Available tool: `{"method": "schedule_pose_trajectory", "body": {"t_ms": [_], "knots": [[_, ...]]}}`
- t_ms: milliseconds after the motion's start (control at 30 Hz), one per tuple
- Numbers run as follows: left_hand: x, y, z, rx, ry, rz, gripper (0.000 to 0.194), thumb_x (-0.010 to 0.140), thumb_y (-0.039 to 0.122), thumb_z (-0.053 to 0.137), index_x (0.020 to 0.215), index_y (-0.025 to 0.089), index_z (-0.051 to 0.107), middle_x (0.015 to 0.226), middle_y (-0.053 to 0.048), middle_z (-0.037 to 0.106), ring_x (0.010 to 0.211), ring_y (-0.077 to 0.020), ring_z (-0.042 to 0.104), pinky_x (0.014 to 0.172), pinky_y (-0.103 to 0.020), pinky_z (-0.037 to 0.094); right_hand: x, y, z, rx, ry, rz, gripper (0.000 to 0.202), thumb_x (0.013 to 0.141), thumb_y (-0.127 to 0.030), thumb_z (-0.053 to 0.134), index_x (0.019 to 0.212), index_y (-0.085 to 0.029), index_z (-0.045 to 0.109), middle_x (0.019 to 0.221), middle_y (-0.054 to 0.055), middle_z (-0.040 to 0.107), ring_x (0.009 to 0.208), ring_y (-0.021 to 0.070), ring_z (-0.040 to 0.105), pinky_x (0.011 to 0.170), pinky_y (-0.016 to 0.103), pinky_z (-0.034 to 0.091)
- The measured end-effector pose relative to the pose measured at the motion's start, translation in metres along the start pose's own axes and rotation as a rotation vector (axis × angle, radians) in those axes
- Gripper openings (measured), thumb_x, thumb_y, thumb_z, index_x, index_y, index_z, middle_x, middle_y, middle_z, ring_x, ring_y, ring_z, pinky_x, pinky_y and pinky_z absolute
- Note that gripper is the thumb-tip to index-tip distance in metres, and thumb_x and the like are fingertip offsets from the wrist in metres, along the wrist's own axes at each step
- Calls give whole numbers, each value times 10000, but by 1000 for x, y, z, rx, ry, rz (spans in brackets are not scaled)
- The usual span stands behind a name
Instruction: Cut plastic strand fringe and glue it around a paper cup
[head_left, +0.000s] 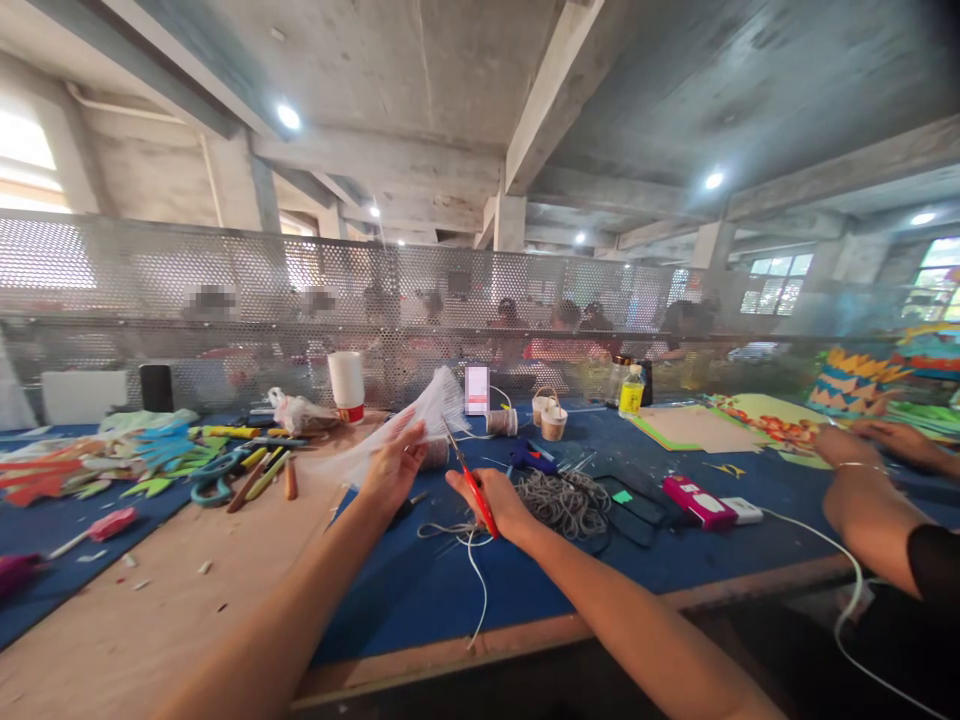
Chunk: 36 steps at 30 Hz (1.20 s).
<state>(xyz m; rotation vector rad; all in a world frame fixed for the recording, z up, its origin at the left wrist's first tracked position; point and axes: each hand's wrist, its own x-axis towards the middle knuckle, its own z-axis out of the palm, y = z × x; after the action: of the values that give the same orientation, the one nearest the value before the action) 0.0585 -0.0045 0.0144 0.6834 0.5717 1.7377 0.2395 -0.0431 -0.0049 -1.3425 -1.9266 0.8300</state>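
Observation:
My left hand [396, 465] is closed on a sheet of thin white mesh [431, 405], which fans out above and to the left of the fingers. In my right hand [499, 502] is a pair of scissors [471, 480] with red handles. Their blades point up toward the mesh's right edge; whether they touch it I cannot tell. Beneath and beside my right hand lies a tangled heap of grey cord [562, 503]. A thin white cord [482, 590] hangs down the blue mat below it.
Left are pliers [214, 480], several handled tools and coloured cut pieces [161, 450]. Behind stand a white paper roll [346, 380], a spool [502, 422], small cups [553, 420] and a yellow bottle [631, 390]. On the right, another person's arm [870, 500] reaches in near a pink box [697, 502].

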Motion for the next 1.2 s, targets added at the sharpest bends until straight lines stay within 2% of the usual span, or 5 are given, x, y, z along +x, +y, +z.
{"method": "schedule_pose_trajectory", "body": {"t_ms": [267,567,933,1200], "knots": [[-4,0,3,86,-42,93,557,699,79,804,1219,238,683,1040,-44,769,784,-109,695,687,-185,538,4,6,1,56,-11,-11,587,891,-751,456,725,-200,571,529,-23,541,509,140,583,558,226,439],[-12,0,9,87,-81,111,701,698,72,812,1336,281,609,1113,-59,761,784,-104,704,700,-179,540,8,13,4,204,-60,15,599,859,-797,446,743,-213,510,508,-44,490,440,133,535,454,226,418],[-14,-2,8,165,-114,147,706,720,108,820,1361,288,584,1182,-72,739,833,-123,708,691,-188,557,12,15,5,142,-29,-22,571,912,-738,426,698,-211,487,490,-39,481,416,130,541,425,213,396],[-17,-1,12,116,-100,128,700,719,38,797,1343,277,586,1138,-53,751,809,-116,715,678,-179,566,9,11,3,109,-28,-9,562,939,-702,417,687,-207,498,451,-35,485,398,125,534,430,200,393]]}}
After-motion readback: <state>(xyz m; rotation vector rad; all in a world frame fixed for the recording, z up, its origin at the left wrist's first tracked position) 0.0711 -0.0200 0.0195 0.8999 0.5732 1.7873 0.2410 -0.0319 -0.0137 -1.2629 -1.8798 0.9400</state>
